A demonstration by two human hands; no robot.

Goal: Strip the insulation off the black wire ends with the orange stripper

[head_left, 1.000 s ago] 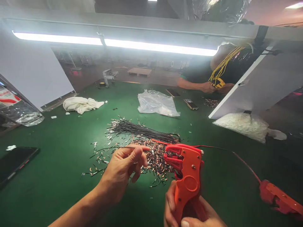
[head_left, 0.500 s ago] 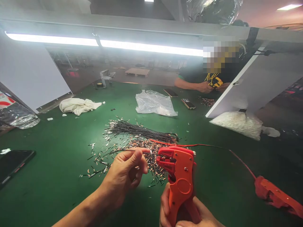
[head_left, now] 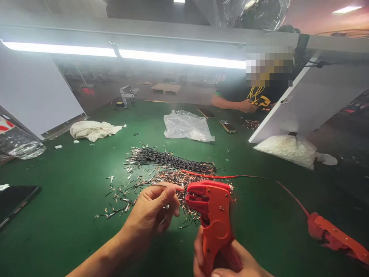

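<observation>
Left hand (head_left: 158,206) pinches thin black wire (head_left: 186,191) at mouth of red-orange pistol-shaped stripper (head_left: 218,219); right hand (head_left: 241,262) grips handles. Likely feed-in step; next calls for steady squeeze.

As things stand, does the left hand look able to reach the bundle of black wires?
Probably yes: the left hand is close in front of the bundle of black wires, with seemingly only loose scraps between them, though it would first have to free itself from the thin wire it holds.
</observation>
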